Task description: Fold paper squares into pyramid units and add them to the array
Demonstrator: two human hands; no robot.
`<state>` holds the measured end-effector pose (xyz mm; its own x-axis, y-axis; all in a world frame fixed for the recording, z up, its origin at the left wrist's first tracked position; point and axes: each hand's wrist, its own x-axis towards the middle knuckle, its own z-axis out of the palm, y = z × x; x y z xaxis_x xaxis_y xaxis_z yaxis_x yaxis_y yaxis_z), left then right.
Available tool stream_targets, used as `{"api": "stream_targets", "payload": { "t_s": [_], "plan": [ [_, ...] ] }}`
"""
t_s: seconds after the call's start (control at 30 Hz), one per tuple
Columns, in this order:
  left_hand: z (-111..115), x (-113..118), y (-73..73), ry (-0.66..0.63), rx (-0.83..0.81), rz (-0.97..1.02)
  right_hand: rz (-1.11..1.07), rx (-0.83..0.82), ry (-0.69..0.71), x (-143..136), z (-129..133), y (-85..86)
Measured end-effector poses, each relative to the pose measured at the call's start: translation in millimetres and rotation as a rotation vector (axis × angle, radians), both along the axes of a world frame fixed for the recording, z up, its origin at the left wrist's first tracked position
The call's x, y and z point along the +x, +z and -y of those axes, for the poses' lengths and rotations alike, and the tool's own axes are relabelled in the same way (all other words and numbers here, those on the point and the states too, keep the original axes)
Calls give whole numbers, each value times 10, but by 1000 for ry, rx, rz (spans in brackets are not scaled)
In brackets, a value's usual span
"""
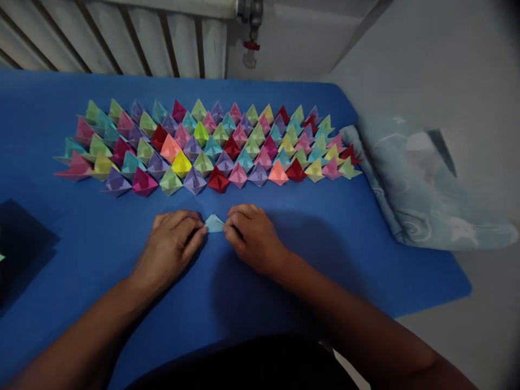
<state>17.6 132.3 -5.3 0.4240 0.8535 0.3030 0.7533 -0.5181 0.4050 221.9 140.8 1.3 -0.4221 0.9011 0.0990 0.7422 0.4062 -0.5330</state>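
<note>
Between my two hands is a small piece of folded light blue paper [214, 223], pointed at the top. My left hand [173, 238] pinches its left corner with thumb and fingers. The right corner is gripped the same way by my right hand [254, 235]. Just beyond my hands stand rows of small folded paper boats [195, 180] in many colours, including red, pink, purple, green, yellow and blue. The paper's outer corners are hidden under my fingertips.
The blue mat [170, 319] lies under everything. At the right, a folded grey-blue patterned cloth [430, 200] covers the mat's edge. A dark object [20, 249] sits at the far left. Behind the mat are a white radiator [150, 38] and a red-handled valve [252, 45].
</note>
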Motion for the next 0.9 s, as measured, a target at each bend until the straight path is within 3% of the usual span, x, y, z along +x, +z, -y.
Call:
{"api": "stream_targets", "payload": {
  "t_s": [0.9],
  "plan": [
    [-55,38,-31,67,5,-91,102,-62,-73,-79,-36,33]
  ]
}}
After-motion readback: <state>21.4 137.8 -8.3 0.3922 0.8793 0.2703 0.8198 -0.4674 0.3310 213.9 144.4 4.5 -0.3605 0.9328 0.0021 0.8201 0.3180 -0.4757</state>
